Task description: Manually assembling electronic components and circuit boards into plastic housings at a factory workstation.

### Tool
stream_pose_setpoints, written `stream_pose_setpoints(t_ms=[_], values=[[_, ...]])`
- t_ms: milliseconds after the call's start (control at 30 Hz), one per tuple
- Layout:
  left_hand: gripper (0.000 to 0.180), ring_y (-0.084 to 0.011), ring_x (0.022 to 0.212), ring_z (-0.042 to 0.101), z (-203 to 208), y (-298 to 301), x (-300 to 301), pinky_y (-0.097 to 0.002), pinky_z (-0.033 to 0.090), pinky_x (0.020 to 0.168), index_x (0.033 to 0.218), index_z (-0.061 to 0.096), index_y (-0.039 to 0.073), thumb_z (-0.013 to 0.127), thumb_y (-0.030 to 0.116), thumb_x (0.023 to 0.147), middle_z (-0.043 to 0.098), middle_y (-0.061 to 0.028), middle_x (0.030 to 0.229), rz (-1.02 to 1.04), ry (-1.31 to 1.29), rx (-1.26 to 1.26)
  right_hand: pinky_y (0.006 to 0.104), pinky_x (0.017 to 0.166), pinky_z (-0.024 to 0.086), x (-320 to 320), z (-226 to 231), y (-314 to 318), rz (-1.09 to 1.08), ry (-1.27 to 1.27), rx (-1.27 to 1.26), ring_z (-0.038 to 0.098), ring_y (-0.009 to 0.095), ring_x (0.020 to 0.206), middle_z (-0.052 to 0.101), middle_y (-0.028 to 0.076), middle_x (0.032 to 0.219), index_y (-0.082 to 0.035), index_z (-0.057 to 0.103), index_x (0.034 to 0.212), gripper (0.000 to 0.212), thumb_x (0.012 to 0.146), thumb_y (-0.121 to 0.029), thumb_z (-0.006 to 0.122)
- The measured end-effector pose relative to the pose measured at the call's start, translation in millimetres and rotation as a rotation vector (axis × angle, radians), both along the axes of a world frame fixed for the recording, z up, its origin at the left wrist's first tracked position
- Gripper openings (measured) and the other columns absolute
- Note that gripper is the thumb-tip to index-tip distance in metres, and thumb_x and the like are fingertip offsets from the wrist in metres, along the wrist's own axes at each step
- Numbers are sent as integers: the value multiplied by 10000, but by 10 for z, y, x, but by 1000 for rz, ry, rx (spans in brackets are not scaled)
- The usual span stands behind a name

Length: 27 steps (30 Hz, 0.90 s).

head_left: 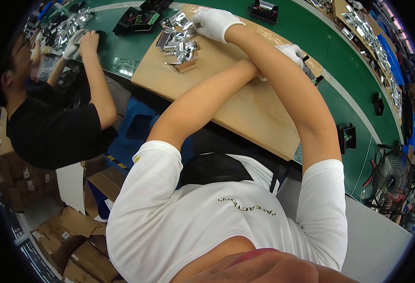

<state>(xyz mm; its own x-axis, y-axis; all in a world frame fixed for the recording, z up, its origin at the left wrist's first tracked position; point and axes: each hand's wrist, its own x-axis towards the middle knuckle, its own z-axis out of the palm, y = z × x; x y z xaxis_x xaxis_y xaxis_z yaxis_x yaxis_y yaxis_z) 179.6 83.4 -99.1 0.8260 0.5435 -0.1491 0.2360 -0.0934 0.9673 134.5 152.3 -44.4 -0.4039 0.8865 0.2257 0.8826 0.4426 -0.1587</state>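
My bare forearms cross over a tan board (245,106), the right one on top. My right hand (213,24), in a white glove, is at the far left of the board, its fingers bent down at the edge of a heap of shiny silver metal parts (181,47). Whatever its fingertips grip is hidden. My left hand (290,54), also gloved, is to the right beyond the right forearm, which covers part of it. It is closed at a black housing (313,70) by the board's right edge.
Black housings (139,20) with green circuit boards stand on the green bench (330,52), another (264,10) behind. A black fan (390,181) is at the right. On the left sits a co-worker (56,122) in black, hands at more silver parts. Cartons (70,231) lie lower left.
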Motion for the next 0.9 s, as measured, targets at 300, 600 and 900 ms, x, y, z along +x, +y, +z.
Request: stream_pose_setpoints(t_ms=[300, 600, 900], values=[[457, -311, 978, 648, 411, -179, -219, -382, 519, 890, 1091, 752, 33, 664, 450, 927, 699, -105, 1182, -158, 121, 604, 366, 730, 552, 679, 329, -204, -18, 323, -184, 622, 248, 699, 731, 54, 787, -64, 741, 849, 98, 780, -81, 673], [495, -355, 908, 653, 302, -214, -213, -442, 540, 841, 880, 809, 86, 649, 554, 904, 701, -115, 1116, -203, 68, 992, 241, 621, 462, 2492, 160, -2032, -636, 1152, 122, 560, 117, 651, 684, 37, 730, -36, 810, 933, 209, 903, -86, 610], [489, -320, 901, 662, 437, -350, -224, -383, 548, 811, 882, 794, 71, 640, 533, 923, 708, -96, 1025, -45, 240, 1075, 310, 672, 510, 2764, -410, -2491, -972, 425, 91, 618, 177, 699, 707, 81, 818, -40, 781, 1072, 265, 912, -135, 592]])
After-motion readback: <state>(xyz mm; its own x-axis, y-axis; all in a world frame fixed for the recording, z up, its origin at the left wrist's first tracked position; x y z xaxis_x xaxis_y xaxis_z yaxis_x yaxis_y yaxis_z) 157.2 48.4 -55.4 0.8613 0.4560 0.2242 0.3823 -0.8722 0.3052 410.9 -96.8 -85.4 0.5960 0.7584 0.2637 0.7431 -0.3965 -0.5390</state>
